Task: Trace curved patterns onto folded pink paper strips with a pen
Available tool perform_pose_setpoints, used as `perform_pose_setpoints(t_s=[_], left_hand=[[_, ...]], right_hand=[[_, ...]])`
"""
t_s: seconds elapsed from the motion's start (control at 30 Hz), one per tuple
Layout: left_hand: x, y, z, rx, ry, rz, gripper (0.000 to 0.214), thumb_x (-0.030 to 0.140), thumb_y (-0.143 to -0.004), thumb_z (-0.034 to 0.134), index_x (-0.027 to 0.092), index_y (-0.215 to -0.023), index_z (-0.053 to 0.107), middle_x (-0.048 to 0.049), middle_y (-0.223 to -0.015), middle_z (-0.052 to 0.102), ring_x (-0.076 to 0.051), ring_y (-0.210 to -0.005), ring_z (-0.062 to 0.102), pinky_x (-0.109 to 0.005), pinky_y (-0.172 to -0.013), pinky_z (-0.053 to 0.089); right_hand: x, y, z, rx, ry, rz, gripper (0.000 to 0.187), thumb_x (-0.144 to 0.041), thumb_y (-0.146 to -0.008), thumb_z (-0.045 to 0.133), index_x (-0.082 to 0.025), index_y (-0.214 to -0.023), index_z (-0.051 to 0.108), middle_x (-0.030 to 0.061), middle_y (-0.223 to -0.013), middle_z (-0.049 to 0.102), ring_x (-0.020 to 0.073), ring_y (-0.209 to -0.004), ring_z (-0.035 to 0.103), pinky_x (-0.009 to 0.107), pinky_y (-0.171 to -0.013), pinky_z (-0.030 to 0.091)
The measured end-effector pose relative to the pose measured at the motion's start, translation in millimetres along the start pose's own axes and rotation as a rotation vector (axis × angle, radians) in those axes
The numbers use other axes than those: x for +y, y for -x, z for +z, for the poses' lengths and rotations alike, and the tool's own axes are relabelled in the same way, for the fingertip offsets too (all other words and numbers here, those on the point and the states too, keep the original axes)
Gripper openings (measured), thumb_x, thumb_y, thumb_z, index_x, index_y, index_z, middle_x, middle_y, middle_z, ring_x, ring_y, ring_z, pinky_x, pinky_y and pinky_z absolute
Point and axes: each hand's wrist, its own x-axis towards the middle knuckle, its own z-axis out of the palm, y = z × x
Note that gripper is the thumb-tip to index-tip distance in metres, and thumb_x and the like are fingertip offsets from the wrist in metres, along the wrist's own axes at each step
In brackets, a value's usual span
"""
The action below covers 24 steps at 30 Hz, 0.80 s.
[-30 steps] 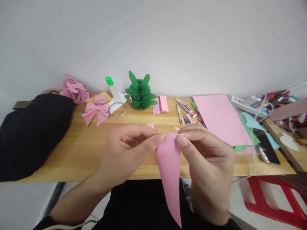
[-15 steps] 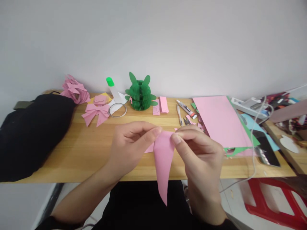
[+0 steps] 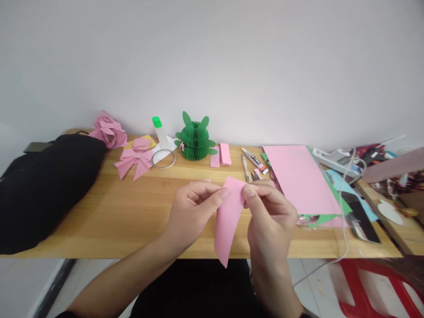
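Note:
A long pink paper strip (image 3: 228, 216) hangs between my two hands over the table's front edge, its slanted lower tip pointing down. My left hand (image 3: 197, 210) pinches its upper left side between thumb and fingers. At the upper right corner, my right hand (image 3: 270, 212) grips the paper with thumb and forefinger. Part of another pink paper piece shows on the table behind my left hand, mostly hidden. Beyond the hands stands a green honeycomb paper figure (image 3: 195, 141) with ear-like leaves.
Left: a black bag (image 3: 56, 190), a pink paper bow (image 3: 135, 162), a glue stick (image 3: 159, 132) and a ring (image 3: 163, 159). Right: a glue tube (image 3: 255, 160), a pen (image 3: 245, 168), pink sheets (image 3: 301, 181), a phone (image 3: 361, 216) and a white cable (image 3: 344, 234). A red stool (image 3: 371, 287) stands below.
The paper strip has tilted, with its top leaning right and its lower tip higher. Both hands remain on it, the left having shifted slightly right. The whole view has moved a little.

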Motion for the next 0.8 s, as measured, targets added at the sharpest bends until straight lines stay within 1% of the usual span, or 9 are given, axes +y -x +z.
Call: perform_pose_setpoints(t_s=[0.07,0.13,0.3,0.37,0.5,0.57,0.63,0.7,0.8], left_hand=[[1.4,-0.4,-1.4,0.004,-0.024,0.003,0.015,0.027,-0.081,0.07,0.02,-0.068,0.073,-0.0004,-0.066,0.071,-0.013,-0.06,0.063,-0.023,-0.055,0.052],[4.9,-1.1,-4.1,-0.017,-0.044,-0.003,0.014,0.027,-0.08,0.07,0.02,-0.068,0.072,0.0006,-0.062,0.069,-0.012,-0.056,0.06,-0.023,-0.052,0.05],[18.9,-4.0,-11.7,-0.103,-0.118,-0.014,0.015,0.024,-0.078,0.068,0.018,-0.065,0.07,0.001,-0.061,0.069,-0.011,-0.054,0.059,-0.02,-0.051,0.048],[22.7,-5.1,-12.7,-0.147,-0.149,-0.034,0.015,0.025,-0.078,0.068,0.018,-0.065,0.07,0.0001,-0.064,0.07,-0.011,-0.056,0.062,-0.02,-0.052,0.049],[23.6,-4.7,-10.1,-0.29,-0.122,-0.075,0.016,0.031,-0.084,0.067,0.018,-0.075,0.073,-0.0027,-0.072,0.075,-0.016,-0.065,0.069,-0.024,-0.056,0.054],[22.7,-3.6,-9.0,-0.316,-0.114,-0.073,0.018,0.031,-0.086,0.066,0.019,-0.075,0.074,-0.0038,-0.075,0.076,-0.018,-0.069,0.071,-0.025,-0.059,0.055],[21.9,-2.6,-9.4,-0.278,-0.141,-0.048,0.022,0.03,-0.085,0.066,0.018,-0.067,0.071,-0.0022,-0.066,0.072,-0.015,-0.06,0.066,-0.023,-0.053,0.05],[21.1,-1.9,-11.6,-0.222,-0.185,-0.015,0.026,0.029,-0.083,0.067,0.018,-0.059,0.066,0.0006,-0.056,0.064,-0.011,-0.05,0.057,-0.02,-0.045,0.041],[19.6,0.1,-16.0,-0.189,-0.252,0.021,0.028,0.029,-0.082,0.065,0.018,-0.056,0.064,0.002,-0.053,0.058,-0.01,-0.05,0.049,-0.019,-0.044,0.036]], right_hand=[[-1.2,-1.5,-2.0,-0.013,0.021,0.001,0.013,-0.019,-0.087,0.067,-0.023,-0.075,0.069,-0.0013,-0.07,0.063,0.0131,-0.067,0.06,0.026,-0.06,0.048],[-4.5,-6.5,-6.9,-0.073,0.059,0.013,0.012,-0.019,-0.086,0.068,-0.022,-0.075,0.069,-0.0012,-0.069,0.064,0.013,-0.066,0.06,0.026,-0.059,0.049],[-20.3,-28.3,-22.9,-0.391,0.163,0.061,0.014,-0.021,-0.082,0.069,-0.02,-0.069,0.067,-0.0014,-0.063,0.063,0.0118,-0.058,0.056,0.026,-0.053,0.046],[-26.1,-33.9,-26.0,-0.449,0.188,0.059,0.014,-0.02,-0.082,0.07,-0.02,-0.068,0.067,-0.0012,-0.062,0.064,0.0119,-0.058,0.056,0.025,-0.052,0.045],[-30.4,-33.7,-26.9,-0.506,0.178,0.044,0.017,-0.02,-0.085,0.069,-0.02,-0.068,0.067,-0.0006,-0.064,0.066,0.0119,-0.06,0.058,0.026,-0.054,0.045],[-29.2,-30.8,-27.7,-0.515,0.144,0.051,0.017,-0.019,-0.086,0.069,-0.02,-0.07,0.068,-0.0012,-0.065,0.065,0.0115,-0.061,0.058,0.025,-0.056,0.045],[-27.0,-28.3,-29.8,-0.475,0.117,0.058,0.016,-0.018,-0.086,0.069,-0.021,-0.071,0.068,-0.0023,-0.065,0.063,0.0108,-0.061,0.056,0.025,-0.056,0.044],[-24.5,-26.6,-32.4,-0.426,0.112,0.069,0.016,-0.017,-0.085,0.07,-0.021,-0.07,0.068,-0.0027,-0.065,0.061,0.0109,-0.062,0.055,0.025,-0.056,0.043],[-21.3,-25.0,-35.3,-0.406,0.12,0.098,0.015,-0.018,-0.084,0.071,-0.021,-0.069,0.069,-0.0021,-0.064,0.061,0.012,-0.061,0.054,0.026,-0.056,0.043]])
